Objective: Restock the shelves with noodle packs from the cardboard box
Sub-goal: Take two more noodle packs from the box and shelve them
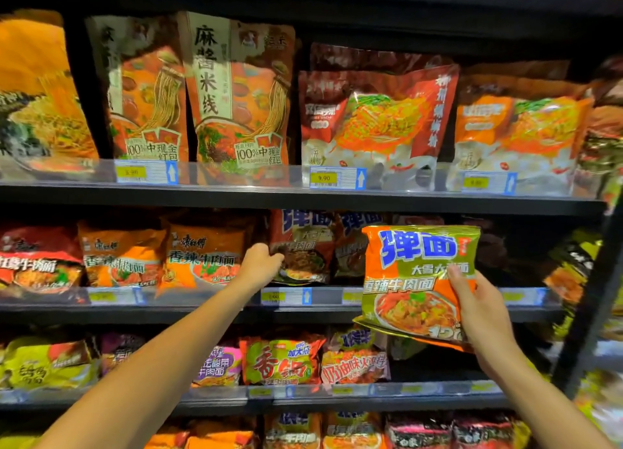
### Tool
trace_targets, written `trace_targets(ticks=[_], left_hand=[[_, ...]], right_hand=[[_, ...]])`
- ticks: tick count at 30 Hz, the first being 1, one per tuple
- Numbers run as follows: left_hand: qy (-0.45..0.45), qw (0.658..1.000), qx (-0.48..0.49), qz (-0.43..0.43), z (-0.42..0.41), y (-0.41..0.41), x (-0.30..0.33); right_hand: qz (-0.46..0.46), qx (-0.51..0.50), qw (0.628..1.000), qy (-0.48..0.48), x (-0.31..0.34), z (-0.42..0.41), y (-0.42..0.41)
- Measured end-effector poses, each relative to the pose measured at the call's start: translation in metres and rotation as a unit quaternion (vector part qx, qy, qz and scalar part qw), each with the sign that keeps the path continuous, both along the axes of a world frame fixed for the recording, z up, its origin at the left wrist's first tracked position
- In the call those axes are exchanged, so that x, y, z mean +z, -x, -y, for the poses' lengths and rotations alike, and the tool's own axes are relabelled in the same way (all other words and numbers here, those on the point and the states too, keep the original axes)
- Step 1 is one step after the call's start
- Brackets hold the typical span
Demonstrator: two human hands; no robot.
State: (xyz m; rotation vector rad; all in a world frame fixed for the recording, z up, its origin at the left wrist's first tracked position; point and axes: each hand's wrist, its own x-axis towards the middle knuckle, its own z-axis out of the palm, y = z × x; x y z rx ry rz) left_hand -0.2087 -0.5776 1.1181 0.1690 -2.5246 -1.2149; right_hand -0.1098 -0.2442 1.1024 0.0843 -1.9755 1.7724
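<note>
Fingers (460, 281) of the right hand (482, 310) curl round the right edge of a noodle pack (413, 280), thumb on its front, holding it upright in front of the middle shelf (215, 308), right of centre in the frame. The left hand (259, 263) reaches into that shelf at centre, fingers curled on the left edge of a shelved pack (303, 249) of the same kind.

Behind and to the right of the held pack the middle shelf shows a dark gap. A black upright post (593, 293) bounds the bay at the right edge. Clear rails with price tags run along each shelf front.

The held pack is orange and green with large blue characters 弹面 and, lower, 香辣牛肉面. Two orange packs (202, 256) to the left of the left hand read 香辣牛肉面. On the top shelf (303, 200), two tall pouches (236, 91) read 麻酱米线 and 100%中现金红包. A tag (323, 177) at centre reads 9.90; the other tags are blurred.

Four shelf levels show, all carrying packs. Two 弹面 packs stand on the middle shelf behind the left hand, and one is in hand.
</note>
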Motion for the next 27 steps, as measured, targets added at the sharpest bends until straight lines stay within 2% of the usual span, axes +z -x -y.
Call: trace_targets(ticks=[3, 6, 9, 13, 16, 19, 21, 23, 25, 27], left_hand=[[0.102, 0.995, 0.015, -0.003, 0.000, 0.001, 0.000], [0.152, 0.988, 0.028, -0.028, 0.006, -0.003, -0.002], [0.178, 0.981, 0.000, -0.072, 0.007, -0.020, -0.008], [0.260, 0.953, -0.084, -0.133, 0.009, -0.049, -0.030], [0.369, 0.904, -0.144, -0.160, 0.009, -0.062, -0.042], [0.432, 0.876, -0.160, -0.145, 0.006, -0.068, -0.053], [0.443, 0.870, -0.160, -0.146, 0.005, -0.071, -0.058], [0.447, 0.868, -0.162, -0.146, 0.004, -0.074, -0.061], [0.448, 0.867, -0.163, -0.143, 0.005, -0.076, -0.064], [0.447, 0.867, -0.163, -0.145, 0.004, -0.078, -0.064]], right_hand=[[0.006, 0.003, 1.000, 0.011, 0.006, 0.000, 0.010], [0.038, 0.010, 0.999, 0.031, 0.013, -0.003, 0.029], [0.063, 0.016, 0.997, 0.037, 0.022, 0.001, 0.052], [0.087, -0.005, 0.996, 0.033, 0.030, 0.007, 0.096], [0.095, -0.026, 0.995, -0.010, 0.034, 0.016, 0.126], [0.159, -0.058, 0.984, -0.055, 0.029, 0.024, 0.151], [0.199, -0.039, 0.977, -0.057, 0.021, 0.028, 0.164], [0.201, -0.008, 0.977, -0.071, 0.020, 0.032, 0.166], [0.148, 0.028, 0.978, -0.145, 0.023, 0.036, 0.166], [0.128, 0.044, 0.959, -0.249, 0.026, 0.038, 0.166]])
